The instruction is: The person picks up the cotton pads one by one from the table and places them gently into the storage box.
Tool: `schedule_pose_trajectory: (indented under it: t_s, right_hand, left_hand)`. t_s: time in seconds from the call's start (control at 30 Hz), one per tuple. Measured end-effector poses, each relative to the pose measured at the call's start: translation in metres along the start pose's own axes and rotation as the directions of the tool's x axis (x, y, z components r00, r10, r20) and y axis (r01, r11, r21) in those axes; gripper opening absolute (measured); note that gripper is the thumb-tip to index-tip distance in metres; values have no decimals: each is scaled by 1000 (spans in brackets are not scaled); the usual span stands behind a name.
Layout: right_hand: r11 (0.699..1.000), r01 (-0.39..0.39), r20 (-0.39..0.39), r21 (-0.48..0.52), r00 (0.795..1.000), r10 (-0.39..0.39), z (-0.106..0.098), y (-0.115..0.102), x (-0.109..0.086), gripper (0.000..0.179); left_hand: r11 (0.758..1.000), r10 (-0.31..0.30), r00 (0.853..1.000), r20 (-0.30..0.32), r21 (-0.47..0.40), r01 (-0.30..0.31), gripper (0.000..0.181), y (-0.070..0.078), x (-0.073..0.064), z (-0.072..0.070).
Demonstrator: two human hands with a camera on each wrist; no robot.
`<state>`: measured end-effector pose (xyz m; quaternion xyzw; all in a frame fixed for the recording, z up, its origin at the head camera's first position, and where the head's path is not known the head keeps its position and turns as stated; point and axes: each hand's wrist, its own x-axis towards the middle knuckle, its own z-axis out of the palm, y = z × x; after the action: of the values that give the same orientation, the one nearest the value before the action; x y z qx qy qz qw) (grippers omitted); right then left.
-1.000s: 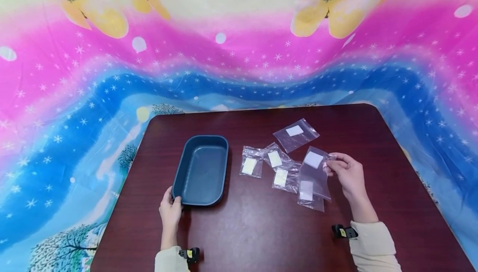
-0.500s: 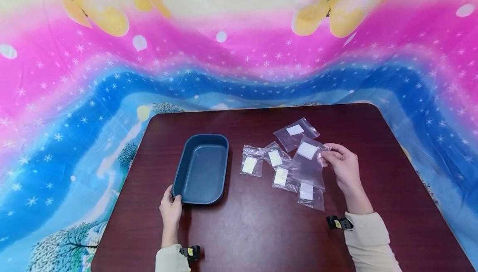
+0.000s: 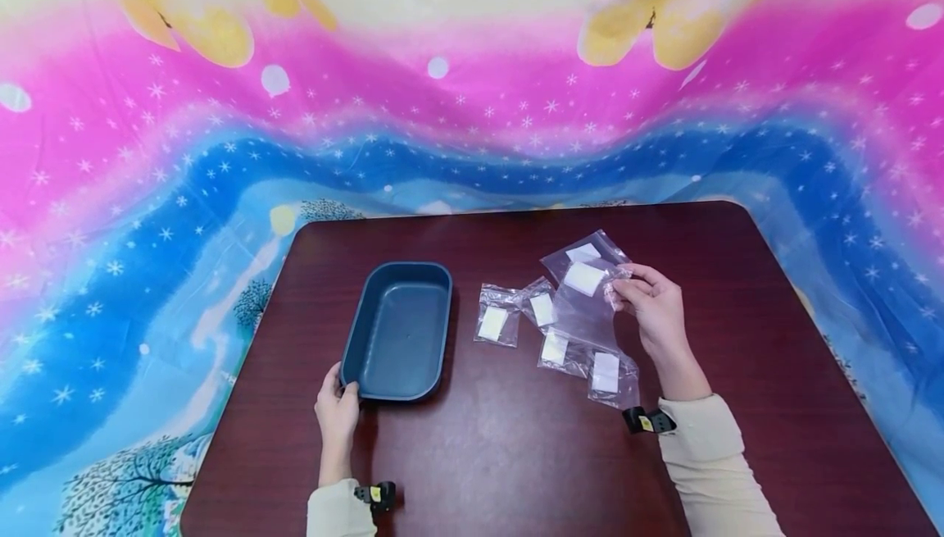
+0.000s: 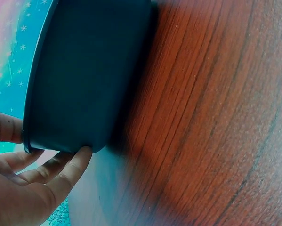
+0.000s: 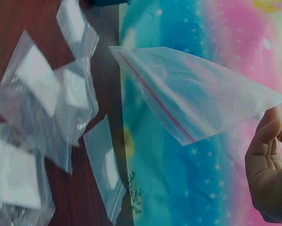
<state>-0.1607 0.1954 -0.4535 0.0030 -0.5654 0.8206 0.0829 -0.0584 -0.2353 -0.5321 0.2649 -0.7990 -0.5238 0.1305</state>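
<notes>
A dark blue-grey rectangular tub (image 3: 398, 332) stands on the left half of the table. My left hand (image 3: 338, 416) grips its near left corner, thumb at the rim and fingers along the outer wall, as the left wrist view shows. Between thumb and fingers my right hand (image 3: 655, 307) pinches a clear zip bag (image 3: 586, 316) by one edge. In the right wrist view that zip bag (image 5: 202, 94) hangs above the table with a red zip line. Beneath and around it lie several similar bags with white labels, among them a small bag (image 3: 497, 316) at the left.
One larger labelled bag (image 3: 593, 252) lies at the back, partly covered by the held one. Another bag (image 3: 614, 379) lies nearest the front. A patterned cloth (image 3: 472, 111) hangs behind the dark red wooden table (image 3: 479, 455).
My right hand has moved left and away from me with the zip bag, uncovering the nearest bag and partly covering the back one. My left hand and the tub stay put.
</notes>
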Motion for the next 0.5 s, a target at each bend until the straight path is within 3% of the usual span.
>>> schedule_pose_trajectory:
  t_s: [0.1, 0.13, 0.5]
  right_hand:
    - [999, -36, -21, 22, 999, 36, 8, -1, 3, 14]
    - [999, -46, -48, -15, 998, 45, 25, -20, -6, 14]
    - [990, -139, -44, 14, 989, 139, 55, -22, 10, 19]
  left_hand:
    - [1000, -4, 1000, 6, -7, 4, 45, 0, 0, 0]
    - [1000, -5, 1000, 9, -6, 5, 45, 1, -1, 0]
    - [999, -21, 999, 34, -37, 22, 46, 0, 0, -1]
